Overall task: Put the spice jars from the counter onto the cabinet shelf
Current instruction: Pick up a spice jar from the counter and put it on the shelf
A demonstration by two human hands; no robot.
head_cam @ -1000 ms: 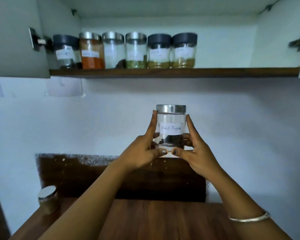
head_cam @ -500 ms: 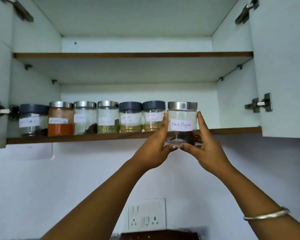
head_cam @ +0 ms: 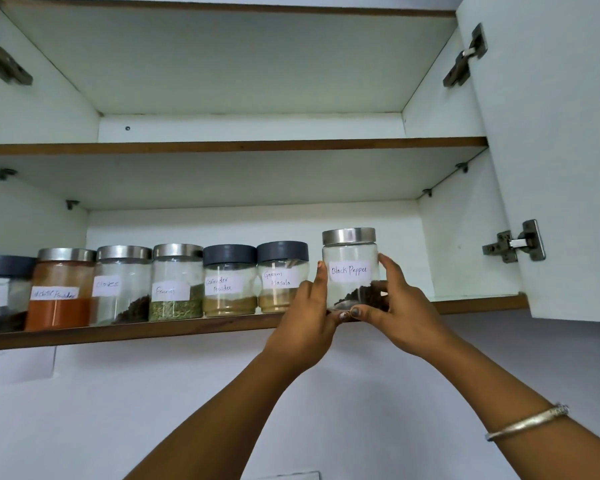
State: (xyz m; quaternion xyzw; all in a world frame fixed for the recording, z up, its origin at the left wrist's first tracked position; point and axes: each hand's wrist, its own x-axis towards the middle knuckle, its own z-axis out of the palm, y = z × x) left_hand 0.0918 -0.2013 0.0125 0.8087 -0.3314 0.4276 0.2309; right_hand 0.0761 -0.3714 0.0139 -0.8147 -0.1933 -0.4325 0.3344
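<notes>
Both your hands clasp the Black Pepper jar between them; your left hand presses its fingers up the jar's left wall, your right hand wraps the right wall, and the two thumbs meet under the base; a bracelet sits on your right wrist. A second ago you held this jar low, above the counter and well under the cabinet; half a second ago it was level with the front edge of the shelf; now it is over the lower shelf, just right of the Garam Masala jar, label facing you, upright. Whether its base rests on the board I cannot tell, since your thumbs cover it. To my eye that puts this jar at the set-down; slide your thumbs out and lower it gently, minding the neighbour on its left. Farther along the row stand Coriander Powder, Fennel, Cloves, the orange powder jar and one dark-lidded jar at the frame's edge. Behind and above, the upper shelf holds nothing I can see.
</notes>
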